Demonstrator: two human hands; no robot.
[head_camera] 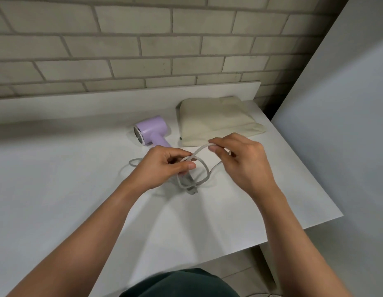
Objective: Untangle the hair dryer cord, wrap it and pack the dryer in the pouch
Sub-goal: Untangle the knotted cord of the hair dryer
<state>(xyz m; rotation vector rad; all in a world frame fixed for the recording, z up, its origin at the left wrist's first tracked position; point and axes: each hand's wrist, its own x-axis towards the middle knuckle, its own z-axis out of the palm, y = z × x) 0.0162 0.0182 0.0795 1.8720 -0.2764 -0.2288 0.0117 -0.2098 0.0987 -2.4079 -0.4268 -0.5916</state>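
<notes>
A lilac hair dryer (151, 132) lies on its side on the white table (57, 179), nozzle facing left. Its pale grey cord (204, 170) runs from the handle, loops behind my left hand and forms a knot-like loop between my hands. My left hand (162, 169) pinches the cord where the strands cross. My right hand (240, 159) pinches a strand and lifts it up to the right. The grey plug (192, 189) hangs below the loop, just above the table. A cream fabric pouch (216, 121) lies flat behind my right hand.
A brick wall (143, 50) backs the table. The table's right edge runs diagonally close to my right arm, with a grey panel (347, 125) beyond it. A raised white ledge runs along the table's back.
</notes>
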